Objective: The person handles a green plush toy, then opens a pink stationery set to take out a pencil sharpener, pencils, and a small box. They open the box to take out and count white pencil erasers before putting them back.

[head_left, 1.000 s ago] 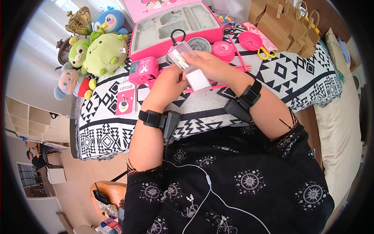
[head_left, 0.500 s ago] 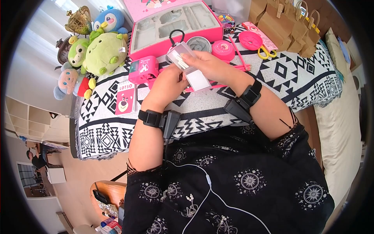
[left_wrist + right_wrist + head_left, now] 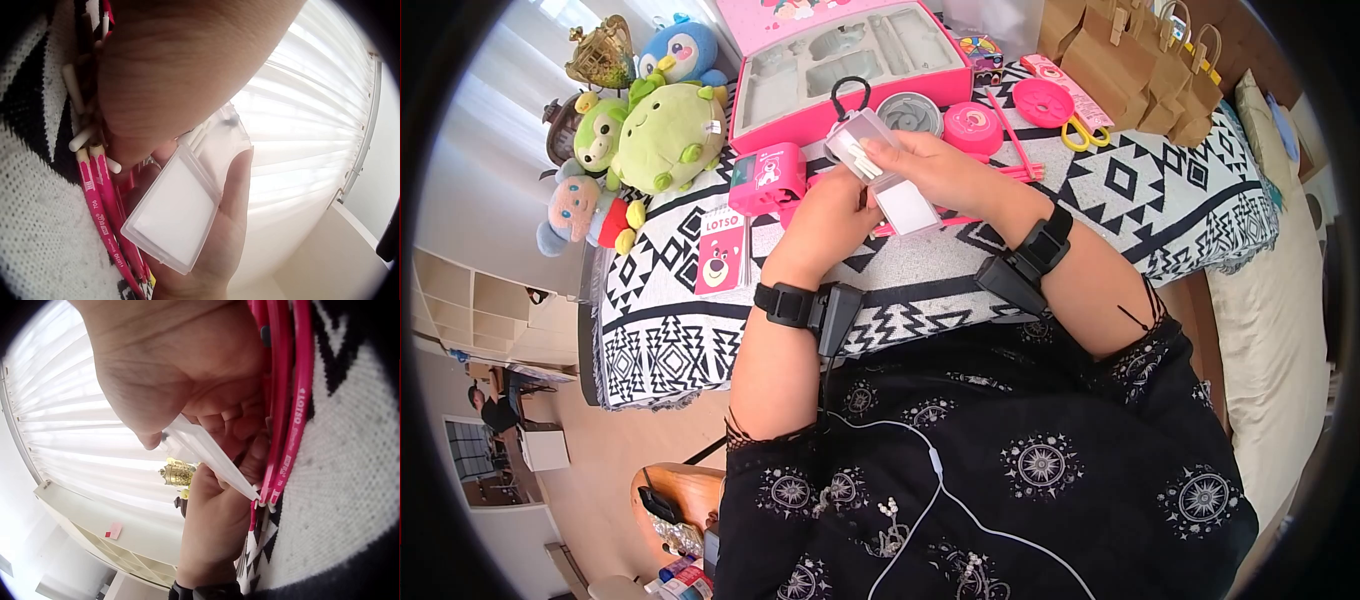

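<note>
A small clear plastic box point(image 3: 908, 207) with its hinged lid folded open is held up in my right hand point(image 3: 940, 170), the thumb pressing over one half. Several short white sticks point(image 3: 863, 168) lie in that half; the other half looks plain white. My left hand point(image 3: 832, 215) is just beside and below the box, its fingers bent inward. In the left wrist view, more white sticks point(image 3: 74, 90) and pink pencils point(image 3: 100, 200) show close under the left hand. I cannot tell whether its fingertips pinch one, as the hand hides them.
A pink machine-like toy point(image 3: 768, 180) and a LOTSO booklet point(image 3: 722, 250) lie left. Behind are an open pink box point(image 3: 855, 125) with a moulded tray, a grey round part point(image 3: 912, 115) and pink round case point(image 3: 974, 130). Plush toys point(image 3: 670, 140), yellow scissors point(image 3: 1086, 136) and paper bags point(image 3: 1090, 60) stand around.
The plastic box and both hands stay almost where they were, the box shifting very slightly. Nothing has been visibly taken up or let go.
</note>
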`<control>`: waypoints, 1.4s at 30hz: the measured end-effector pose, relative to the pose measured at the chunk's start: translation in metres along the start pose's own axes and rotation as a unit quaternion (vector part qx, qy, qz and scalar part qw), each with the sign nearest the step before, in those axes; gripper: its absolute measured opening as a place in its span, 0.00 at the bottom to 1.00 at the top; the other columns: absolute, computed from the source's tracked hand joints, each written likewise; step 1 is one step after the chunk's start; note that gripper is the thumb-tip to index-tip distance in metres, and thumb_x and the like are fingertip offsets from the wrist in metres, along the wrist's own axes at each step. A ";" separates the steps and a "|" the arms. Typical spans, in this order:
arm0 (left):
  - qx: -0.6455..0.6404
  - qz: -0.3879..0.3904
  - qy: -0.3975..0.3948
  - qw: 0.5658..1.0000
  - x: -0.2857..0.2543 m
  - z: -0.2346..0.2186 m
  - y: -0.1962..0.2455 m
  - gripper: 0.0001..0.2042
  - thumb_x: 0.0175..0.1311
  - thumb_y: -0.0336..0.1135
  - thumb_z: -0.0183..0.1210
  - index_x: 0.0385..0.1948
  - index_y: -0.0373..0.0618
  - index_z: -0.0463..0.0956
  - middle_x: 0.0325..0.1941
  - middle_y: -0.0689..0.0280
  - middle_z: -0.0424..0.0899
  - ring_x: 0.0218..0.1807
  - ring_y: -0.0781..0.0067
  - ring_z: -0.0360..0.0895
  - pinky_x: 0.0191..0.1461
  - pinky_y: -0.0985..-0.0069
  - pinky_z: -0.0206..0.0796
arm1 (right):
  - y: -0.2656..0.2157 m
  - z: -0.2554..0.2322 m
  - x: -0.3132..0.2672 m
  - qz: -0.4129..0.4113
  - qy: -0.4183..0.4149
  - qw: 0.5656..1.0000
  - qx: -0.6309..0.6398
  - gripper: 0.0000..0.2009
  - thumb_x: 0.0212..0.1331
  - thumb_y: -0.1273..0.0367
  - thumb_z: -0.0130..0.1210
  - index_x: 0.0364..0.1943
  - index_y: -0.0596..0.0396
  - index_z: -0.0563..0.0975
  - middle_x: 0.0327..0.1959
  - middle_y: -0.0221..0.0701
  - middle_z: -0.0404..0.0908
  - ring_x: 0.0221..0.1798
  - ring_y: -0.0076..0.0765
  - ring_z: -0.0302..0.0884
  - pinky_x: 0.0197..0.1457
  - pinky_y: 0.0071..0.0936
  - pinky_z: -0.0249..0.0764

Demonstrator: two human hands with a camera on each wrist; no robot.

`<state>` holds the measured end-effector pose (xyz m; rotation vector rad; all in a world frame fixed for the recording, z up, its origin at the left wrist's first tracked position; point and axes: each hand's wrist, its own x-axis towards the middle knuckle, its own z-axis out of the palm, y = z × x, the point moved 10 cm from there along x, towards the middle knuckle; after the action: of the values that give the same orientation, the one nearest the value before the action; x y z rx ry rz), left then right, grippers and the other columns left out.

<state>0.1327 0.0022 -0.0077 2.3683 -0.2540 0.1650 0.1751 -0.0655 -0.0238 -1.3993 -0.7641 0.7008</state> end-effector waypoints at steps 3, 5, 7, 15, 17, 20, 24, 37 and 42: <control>-0.001 -0.014 -0.006 1.000 0.000 0.001 -0.003 0.10 0.54 0.25 0.58 0.39 0.34 0.75 0.35 0.48 0.81 0.39 0.47 0.80 0.43 0.62 0.71 | 0.000 0.000 0.000 0.000 0.000 1.000 0.001 0.26 0.69 0.47 0.48 0.51 0.58 0.75 0.33 0.31 0.83 0.33 0.22 0.81 0.34 0.22 0.77; 0.009 -0.015 -0.011 1.000 0.001 0.002 -0.006 0.10 0.54 0.25 0.59 0.39 0.34 0.75 0.35 0.48 0.81 0.39 0.47 0.80 0.44 0.62 0.71 | 0.001 0.000 0.000 0.002 -0.002 1.000 0.005 0.26 0.69 0.47 0.48 0.51 0.58 0.75 0.33 0.31 0.83 0.33 0.22 0.81 0.34 0.22 0.77; 0.005 -0.012 -0.006 1.000 0.001 0.002 -0.005 0.11 0.54 0.25 0.59 0.39 0.34 0.75 0.36 0.48 0.81 0.40 0.47 0.80 0.44 0.62 0.71 | 0.001 -0.001 0.000 -0.002 0.004 1.000 0.005 0.25 0.69 0.48 0.48 0.50 0.58 0.75 0.33 0.31 0.83 0.33 0.22 0.81 0.34 0.21 0.76; 0.002 0.072 0.042 0.997 0.001 -0.005 0.005 0.11 0.54 0.24 0.59 0.40 0.35 0.77 0.40 0.57 0.77 0.41 0.62 0.77 0.46 0.69 0.69 | -0.008 -0.010 -0.001 -0.015 0.041 0.998 0.040 0.24 0.71 0.49 0.46 0.49 0.58 0.75 0.33 0.30 0.83 0.32 0.20 0.81 0.34 0.20 0.76; 0.049 -0.005 0.014 0.999 0.001 -0.004 -0.002 0.12 0.52 0.23 0.60 0.40 0.36 0.77 0.38 0.58 0.75 0.41 0.62 0.75 0.48 0.70 0.68 | -0.008 -0.013 -0.002 -0.008 0.050 0.998 0.046 0.24 0.71 0.49 0.46 0.49 0.58 0.75 0.33 0.30 0.83 0.33 0.20 0.80 0.34 0.19 0.76; 0.052 -0.003 0.001 0.999 0.002 -0.002 -0.004 0.14 0.51 0.23 0.61 0.42 0.38 0.78 0.36 0.59 0.74 0.39 0.61 0.75 0.46 0.70 0.68 | -0.009 -0.014 -0.001 -0.025 0.050 0.995 0.078 0.24 0.72 0.49 0.44 0.51 0.58 0.73 0.37 0.32 0.82 0.37 0.21 0.82 0.40 0.21 0.79; 0.023 0.039 -0.007 0.999 0.001 0.002 0.002 0.15 0.51 0.23 0.61 0.44 0.40 0.79 0.36 0.58 0.75 0.40 0.61 0.75 0.46 0.69 0.68 | -0.009 -0.017 0.000 -0.039 0.058 0.994 0.084 0.24 0.71 0.49 0.44 0.52 0.58 0.72 0.38 0.32 0.82 0.38 0.22 0.83 0.42 0.21 0.79; 0.018 0.037 0.027 0.999 0.003 -0.001 -0.002 0.08 0.55 0.28 0.62 0.34 0.36 0.79 0.33 0.54 0.77 0.41 0.50 0.75 0.46 0.61 0.67 | -0.007 -0.017 0.001 -0.034 0.059 0.995 0.077 0.25 0.72 0.49 0.44 0.52 0.59 0.72 0.39 0.31 0.82 0.38 0.21 0.82 0.42 0.20 0.79; 0.005 0.026 0.023 0.999 0.002 -0.002 0.000 0.09 0.54 0.28 0.62 0.36 0.37 0.79 0.34 0.54 0.78 0.41 0.51 0.76 0.46 0.61 0.68 | -0.008 -0.017 0.000 -0.028 0.059 0.995 0.076 0.24 0.72 0.49 0.44 0.52 0.59 0.73 0.39 0.31 0.82 0.38 0.21 0.82 0.41 0.20 0.79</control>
<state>0.1350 0.0037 -0.0059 2.3653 -0.2936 0.2459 0.1884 -0.0762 -0.0163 -1.2643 -0.6408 0.6137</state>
